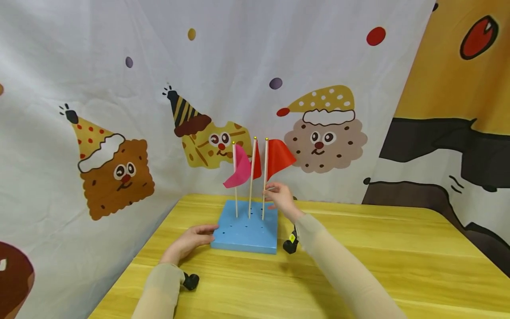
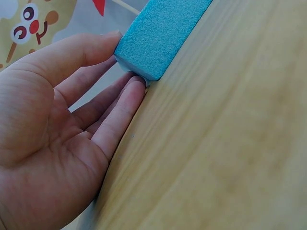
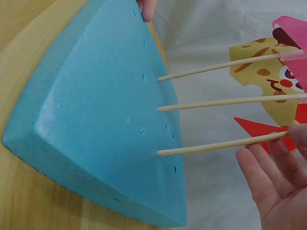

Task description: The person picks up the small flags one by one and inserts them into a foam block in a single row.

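Note:
A blue foam block dotted with small holes lies on the table. Three flags on thin wooden sticks stand in it in a row: a pink flag at left, a red flag in the middle and another red flag at right. My right hand pinches the right flag's stick between thumb and fingers, partway up; the stick's lower end meets the block in the right wrist view. At the block's left side, my left hand touches the edge with thumb and extended fingertips.
The wooden table stretches to the right and toward me. Behind it hangs a white cloth printed with cartoon biscuits in party hats. More holes show in the block around the sticks. Each wrist carries a black camera mount.

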The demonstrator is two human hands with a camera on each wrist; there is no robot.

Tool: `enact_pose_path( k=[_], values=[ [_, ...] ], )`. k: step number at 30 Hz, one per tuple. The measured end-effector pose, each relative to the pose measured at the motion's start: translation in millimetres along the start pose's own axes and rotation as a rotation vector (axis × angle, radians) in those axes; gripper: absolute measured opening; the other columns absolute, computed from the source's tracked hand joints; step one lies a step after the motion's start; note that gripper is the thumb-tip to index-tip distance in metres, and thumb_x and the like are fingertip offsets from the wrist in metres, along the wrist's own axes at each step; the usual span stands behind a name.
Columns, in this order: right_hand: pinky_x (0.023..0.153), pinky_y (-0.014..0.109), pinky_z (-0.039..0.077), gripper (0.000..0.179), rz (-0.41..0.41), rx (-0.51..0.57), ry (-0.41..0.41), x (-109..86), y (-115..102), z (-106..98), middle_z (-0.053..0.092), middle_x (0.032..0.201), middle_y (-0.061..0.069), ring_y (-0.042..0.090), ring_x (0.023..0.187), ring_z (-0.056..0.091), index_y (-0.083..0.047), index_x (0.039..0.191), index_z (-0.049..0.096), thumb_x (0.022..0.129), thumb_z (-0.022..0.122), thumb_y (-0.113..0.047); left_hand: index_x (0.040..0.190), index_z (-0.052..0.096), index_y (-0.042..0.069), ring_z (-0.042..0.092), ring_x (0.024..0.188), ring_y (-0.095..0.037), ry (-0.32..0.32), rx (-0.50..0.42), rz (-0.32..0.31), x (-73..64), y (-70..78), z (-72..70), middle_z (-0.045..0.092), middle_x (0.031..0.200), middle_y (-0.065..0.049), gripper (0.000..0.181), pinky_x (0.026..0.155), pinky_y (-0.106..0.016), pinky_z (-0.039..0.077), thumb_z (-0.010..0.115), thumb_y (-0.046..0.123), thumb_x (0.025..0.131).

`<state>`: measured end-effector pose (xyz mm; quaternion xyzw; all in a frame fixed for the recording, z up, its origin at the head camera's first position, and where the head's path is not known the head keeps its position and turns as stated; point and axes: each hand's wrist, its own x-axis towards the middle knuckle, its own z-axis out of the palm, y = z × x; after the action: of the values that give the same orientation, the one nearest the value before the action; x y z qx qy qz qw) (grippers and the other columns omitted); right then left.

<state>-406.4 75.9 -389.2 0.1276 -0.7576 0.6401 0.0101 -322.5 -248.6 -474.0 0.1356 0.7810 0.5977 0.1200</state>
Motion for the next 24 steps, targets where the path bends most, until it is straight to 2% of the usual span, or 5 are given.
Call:
enact_pose_path(
  k=[3,8,18,24],
  values=[
    [0.067,0.047,0.058,0.026,-0.003,0.014,-0.008,-1.3,-0.2,-0.9,0.064,0.112,0.027,0.030,0.089,0.069,0.004,0.113,0.062,0.095,0.065,-0.014,0.142,0.050,0.004,0.036,0.135,-0.038,0.000,0.000,0.006,-0.4,0.5,-0.9,0.041,0.148,-0.018,0.051,0.107,-0.048,0.035,0.065,0.018,0.095],
    [0.067,0.046,0.058,0.022,0.005,0.032,-0.007,-3.2,-0.3,-2.8,0.067,0.108,0.021,0.030,0.088,0.069,0.000,0.110,0.064,0.094,0.066,-0.015,0.142,0.049,0.004,0.035,0.135,-0.037,0.000,-0.001,-0.001,-1.1,0.4,-0.8,0.040,0.148,-0.018,0.051,0.107,-0.047,0.036,0.064,0.017,0.095],
    [0.068,0.044,0.058,0.027,0.016,0.004,-0.005,-3.2,3.5,-7.9,0.066,0.113,0.022,0.033,0.092,0.068,0.000,0.116,0.064,0.094,0.066,-0.016,0.142,0.049,0.003,0.034,0.136,-0.038,-0.010,-0.001,0.003,-1.2,0.2,0.2,0.040,0.148,-0.018,0.051,0.107,-0.048,0.034,0.064,0.016,0.095],
    [0.068,0.044,0.058,0.029,0.019,0.001,0.006,-2.6,3.8,-9.5,0.067,0.111,0.019,0.037,0.095,0.067,-0.001,0.118,0.064,0.094,0.066,-0.016,0.142,0.048,0.002,0.034,0.136,-0.038,-0.012,0.000,0.009,-0.7,1.0,0.3,0.040,0.149,-0.018,0.051,0.108,-0.049,0.033,0.063,0.015,0.096]
  ],
)
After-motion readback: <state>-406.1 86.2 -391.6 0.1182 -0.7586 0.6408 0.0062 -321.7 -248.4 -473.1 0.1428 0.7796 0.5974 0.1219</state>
